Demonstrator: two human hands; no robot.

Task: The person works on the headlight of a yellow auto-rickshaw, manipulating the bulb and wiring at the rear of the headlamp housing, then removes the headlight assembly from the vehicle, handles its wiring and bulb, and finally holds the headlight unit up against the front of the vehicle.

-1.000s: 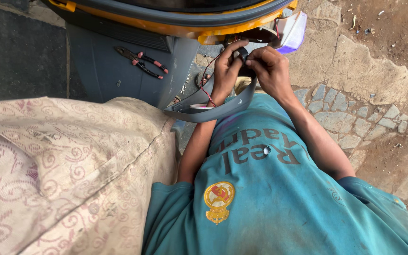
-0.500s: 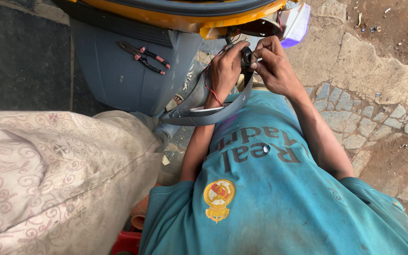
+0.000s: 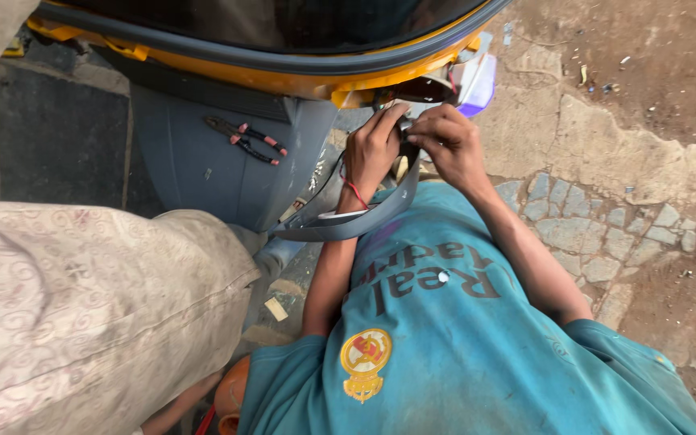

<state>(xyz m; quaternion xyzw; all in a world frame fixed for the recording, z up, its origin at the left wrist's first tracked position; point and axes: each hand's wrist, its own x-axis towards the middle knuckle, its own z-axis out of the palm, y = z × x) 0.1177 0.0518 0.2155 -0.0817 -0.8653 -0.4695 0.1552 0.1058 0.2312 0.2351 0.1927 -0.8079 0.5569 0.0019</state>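
At the left of the frame a fold of pale patterned cloth (image 3: pixel 82 314), worn by another person, fills the lower corner. Right of it stands a grey body panel (image 3: pixel 195 173) of a vehicle, and a pair of red-handled pliers (image 3: pixel 247 138) lies loose on it, under the yellow rim (image 3: pixel 300 80) that crosses the top of the frame.

A grey curved strip (image 3: pixel 348 224) sits just left of centre. Its long axis runs from a blunt lower-left end by the panel up and to the right, bowing downward on the way. Its upper end points at the two hands and disappears behind them. It passes under the left wrist, which wears a red thread (image 3: pixel 354 192).

The left hand (image 3: pixel 372 149) reaches up to the yellow rim with its fingers stretched along the edge. Whether its grip is clenched on anything cannot be told. The right hand (image 3: pixel 453 145), just beside it and touching it, has thumb and fingertips pinched on a small dark part (image 3: pixel 403 150) that is mostly hidden between the hands.

Further right are a clear purple lamp cover (image 3: pixel 481 80) and rough stone paving (image 3: pixel 598 217).

As I judge it, the pinched part could slip and drop into the gap below the hands, since little of it is held. The strip seems held at one end only and could swing or spring loose. The pliers rest unsecured on a sloping panel and could slide off.
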